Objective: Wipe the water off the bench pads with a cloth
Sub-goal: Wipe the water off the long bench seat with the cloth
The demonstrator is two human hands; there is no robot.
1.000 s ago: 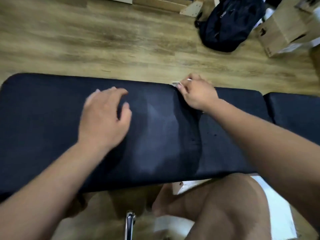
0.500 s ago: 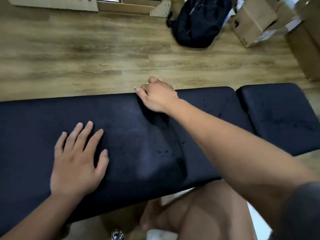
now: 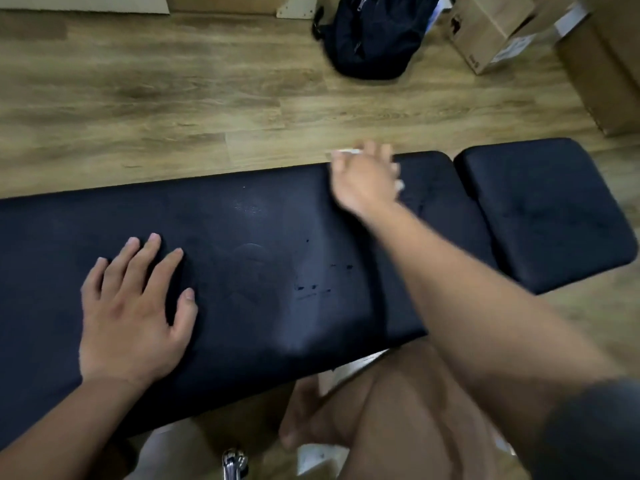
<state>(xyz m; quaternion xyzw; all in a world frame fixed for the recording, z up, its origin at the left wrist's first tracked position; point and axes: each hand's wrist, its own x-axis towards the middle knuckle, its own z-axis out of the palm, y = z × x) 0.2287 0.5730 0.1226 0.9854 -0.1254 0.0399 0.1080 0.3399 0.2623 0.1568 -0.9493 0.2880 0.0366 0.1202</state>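
From the head camera we saw the left hand [image 3: 131,306] lying flat with its fingers spread on the long black padded bench cushion [image 3: 242,216]. We judged that it was there to brace the body and steady the pad while the other arm worked. The right hand [image 3: 363,181] reached across to the far edge of that cushion, its fingers curled over a small white cloth [image 3: 348,152], of which only slivers showed past the fingertips (motion blur hid the exact grip). It was held low against the vinyl, probably so the cloth could drag the wet film along. Dark water droplets [image 3: 311,287] sat near the front middle of the long cushion, between the two hands, and had not been reached. The short black square cushion [image 3: 540,216] lay just beyond the gap to the right, with faint marks we could not read. Compared with half a second earlier, the right hand had slid along the far edge toward that gap. The left hand had kept its flat, spread rest in much the same spot, whereas a second before it had been raised and half curled.
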